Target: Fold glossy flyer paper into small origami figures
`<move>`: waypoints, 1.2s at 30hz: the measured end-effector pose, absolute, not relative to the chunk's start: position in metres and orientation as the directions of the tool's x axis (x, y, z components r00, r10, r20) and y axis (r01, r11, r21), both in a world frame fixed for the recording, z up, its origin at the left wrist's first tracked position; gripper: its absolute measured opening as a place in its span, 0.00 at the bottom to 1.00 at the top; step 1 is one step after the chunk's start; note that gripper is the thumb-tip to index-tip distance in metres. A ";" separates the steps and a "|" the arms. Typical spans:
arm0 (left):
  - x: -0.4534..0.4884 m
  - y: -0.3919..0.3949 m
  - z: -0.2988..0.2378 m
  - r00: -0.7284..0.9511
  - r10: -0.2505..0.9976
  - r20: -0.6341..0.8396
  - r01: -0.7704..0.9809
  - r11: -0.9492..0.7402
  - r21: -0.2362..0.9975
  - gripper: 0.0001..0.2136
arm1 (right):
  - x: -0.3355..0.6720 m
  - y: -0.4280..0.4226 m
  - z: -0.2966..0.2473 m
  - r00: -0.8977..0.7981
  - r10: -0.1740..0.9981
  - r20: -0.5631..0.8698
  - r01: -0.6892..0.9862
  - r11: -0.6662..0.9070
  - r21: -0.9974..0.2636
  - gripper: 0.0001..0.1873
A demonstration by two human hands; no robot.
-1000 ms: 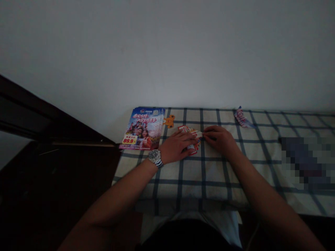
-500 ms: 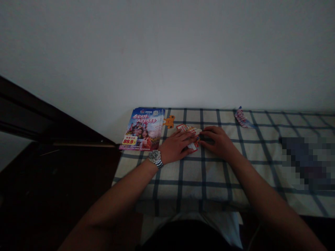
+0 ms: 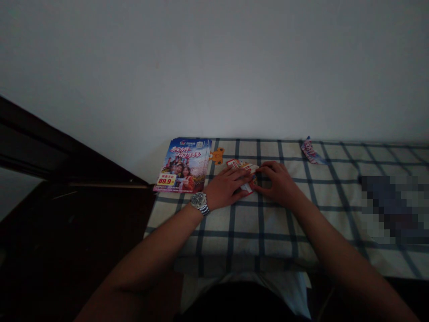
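A small folded piece of red, white and yellow printed paper [image 3: 241, 167] lies on the checked cloth [image 3: 268, 219]. My left hand [image 3: 225, 188], with a metal watch on its wrist, lies flat on the paper's left part, fingers stretched out. My right hand [image 3: 278, 182] rests beside it on the right, its fingers curled and pressing at the paper's right edge. Most of the paper is hidden under the two hands.
A stack of colourful flyers [image 3: 183, 164] lies at the cloth's far left corner, with a small orange cutout [image 3: 217, 155] next to it. A folded paper piece [image 3: 310, 151] sits by the wall at the right. Dark wooden furniture [image 3: 50, 170] stands to the left.
My right hand has slid a little to the left and nearer, toward my left hand, along the paper's right edge. My left hand has stayed pressed on the paper.
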State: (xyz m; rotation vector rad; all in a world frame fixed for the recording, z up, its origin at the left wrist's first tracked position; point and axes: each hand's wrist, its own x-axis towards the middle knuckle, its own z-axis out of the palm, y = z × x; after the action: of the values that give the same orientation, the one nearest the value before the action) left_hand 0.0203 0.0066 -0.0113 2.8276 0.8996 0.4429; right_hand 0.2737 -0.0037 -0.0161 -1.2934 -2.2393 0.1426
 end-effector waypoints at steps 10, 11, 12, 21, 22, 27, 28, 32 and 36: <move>0.021 0.006 -0.008 0.777 0.588 0.227 0.536 -0.806 0.251 0.25 | 0.279 -0.004 -0.010 -0.451 0.805 0.386 0.742 0.578 -0.339 0.28; 0.020 0.006 -0.008 0.776 0.588 0.229 0.536 -0.805 0.253 0.25 | 0.279 -0.004 -0.009 -0.450 0.805 0.386 0.743 0.578 -0.339 0.28; 0.020 0.006 -0.008 0.775 0.589 0.230 0.536 -0.805 0.255 0.25 | 0.279 -0.004 -0.009 -0.450 0.805 0.386 0.743 0.577 -0.339 0.27; 0.020 0.005 -0.007 0.777 0.589 0.225 0.533 -0.804 0.263 0.25 | 0.282 -0.002 -0.011 -0.443 0.812 0.380 0.740 0.571 -0.356 0.21; 0.020 0.005 -0.007 0.776 0.591 0.222 0.535 -0.802 0.265 0.25 | 0.283 -0.001 -0.012 -0.443 0.812 0.380 0.739 0.571 -0.359 0.21; 0.021 0.005 -0.005 0.773 0.597 0.215 0.538 -0.797 0.275 0.24 | 0.285 0.003 -0.017 -0.434 0.810 0.394 0.747 0.568 -0.345 0.24; 0.021 0.005 -0.006 0.774 0.595 0.217 0.535 -0.798 0.278 0.23 | 0.285 0.003 -0.017 -0.439 0.808 0.394 0.748 0.572 -0.338 0.23; 0.020 0.005 -0.007 0.772 0.591 0.236 0.525 -0.801 0.288 0.24 | 0.284 0.002 -0.015 -0.456 0.799 0.392 0.742 0.584 -0.329 0.22; 0.020 0.003 -0.006 0.758 0.609 0.233 0.547 -0.789 0.280 0.25 | 0.283 0.001 -0.013 -0.455 0.795 0.401 0.739 0.588 -0.328 0.21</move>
State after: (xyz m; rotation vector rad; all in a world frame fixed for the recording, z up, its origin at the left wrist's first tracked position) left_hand 0.0200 0.0033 -0.0055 2.7598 0.9167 0.4667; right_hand 0.2834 0.0009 -0.0131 -1.2181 -2.3015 0.1436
